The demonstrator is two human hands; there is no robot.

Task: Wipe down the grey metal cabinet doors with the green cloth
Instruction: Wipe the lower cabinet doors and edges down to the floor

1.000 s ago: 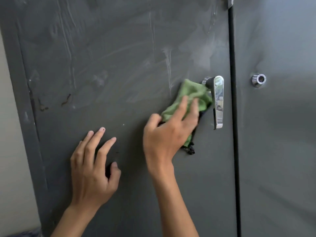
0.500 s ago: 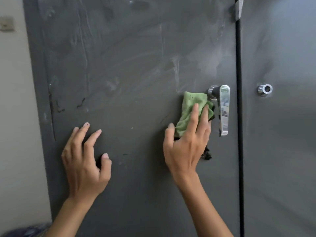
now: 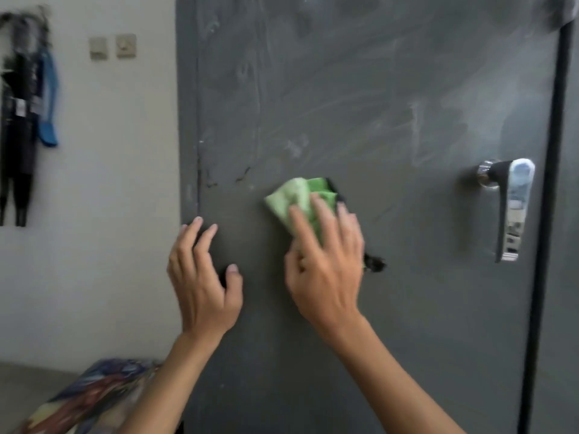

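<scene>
The grey metal cabinet door (image 3: 391, 104) fills most of the view, streaked with pale wipe marks. My right hand (image 3: 326, 264) presses the bunched green cloth (image 3: 294, 198) flat against the door's middle, fingers straight over it. A dark frayed bit of the cloth pokes out to the right of that hand. My left hand (image 3: 203, 277) rests on the door near its left edge, fingers spread and fingertips touching the metal. The chrome lever handle (image 3: 513, 208) stands well to the right of the cloth.
A dark vertical gap (image 3: 548, 214) separates this door from the second grey door (image 3: 571, 183) at the far right. To the left is a pale wall with two switch plates (image 3: 112, 47) and hanging black and blue items (image 3: 28, 120). A colourful cloth (image 3: 91, 399) lies at lower left.
My right hand has slid the green cloth leftward, away from the chrome handle toward the door's middle. The view has shifted left, showing the wall. My left hand stays on the door.
</scene>
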